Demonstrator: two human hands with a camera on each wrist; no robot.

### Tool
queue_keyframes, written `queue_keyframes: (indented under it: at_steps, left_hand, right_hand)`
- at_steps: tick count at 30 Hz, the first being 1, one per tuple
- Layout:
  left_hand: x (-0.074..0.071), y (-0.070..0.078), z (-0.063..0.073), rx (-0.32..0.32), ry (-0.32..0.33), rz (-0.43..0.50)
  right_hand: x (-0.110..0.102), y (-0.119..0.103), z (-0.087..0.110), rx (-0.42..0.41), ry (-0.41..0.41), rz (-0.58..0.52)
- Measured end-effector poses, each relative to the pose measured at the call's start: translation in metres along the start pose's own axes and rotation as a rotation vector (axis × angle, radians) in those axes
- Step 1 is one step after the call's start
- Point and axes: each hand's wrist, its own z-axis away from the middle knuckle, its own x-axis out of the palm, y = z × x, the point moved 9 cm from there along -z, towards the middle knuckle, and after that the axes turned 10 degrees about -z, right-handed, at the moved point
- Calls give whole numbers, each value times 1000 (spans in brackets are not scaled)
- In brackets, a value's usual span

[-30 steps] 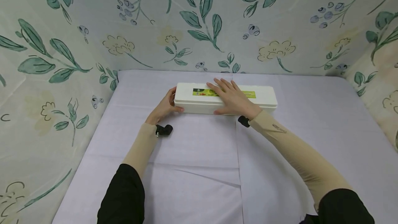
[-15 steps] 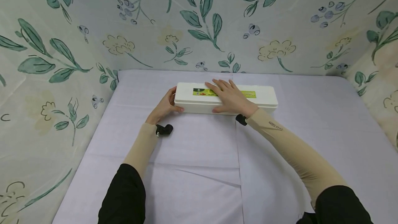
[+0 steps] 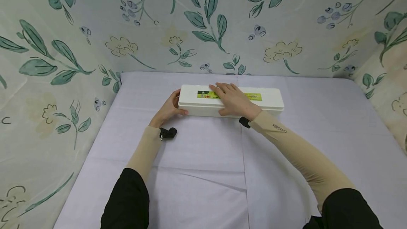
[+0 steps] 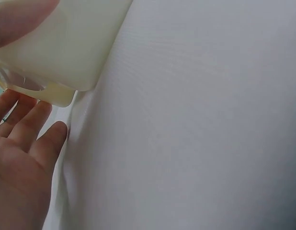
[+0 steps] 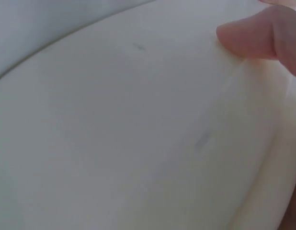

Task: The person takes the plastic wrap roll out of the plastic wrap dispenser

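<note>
A long white plastic box (image 3: 270,98) with a lid lies on the table, a yellow-green label (image 3: 254,97) along its top. My left hand (image 3: 168,108) holds the box's left end, its thumb on the front face and its fingers round the end. In the left wrist view, fingertips (image 4: 39,109) touch the end near an opening under the rim. My right hand (image 3: 236,101) rests across the lid, covering the label's middle, with its fingers laid fairly straight. Its thumb (image 5: 248,38) lies against the box's front side. What the box contains is hidden.
A white cloth (image 3: 197,193) with creases and a lengthwise seam covers the table. Floral fabric (image 3: 152,17) hangs behind the table and along both sides. A small black wrist camera (image 3: 167,133) sits on my left wrist, another black device (image 3: 244,122) on my right.
My right hand has slid slightly left and a little toward me on the lid. The left hand and the box stay where they were.
</note>
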Motion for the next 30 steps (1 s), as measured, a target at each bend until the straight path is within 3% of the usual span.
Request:
queue_keyframes:
  at_steps: [10, 17, 21, 30]
  left_hand:
    - [2, 3, 2, 1, 1, 10]
    - [4, 24, 11, 2, -15, 22]
    - [4, 28, 13, 2, -11, 5]
    - [1, 6, 1, 30, 12, -13]
  right_hand:
    - [3, -9, -4, 38, -35, 45]
    - [6, -13, -9, 104, -60, 66]
    - [9, -15, -10, 126, -55, 69]
    - [10, -21, -11, 123, 8, 79]
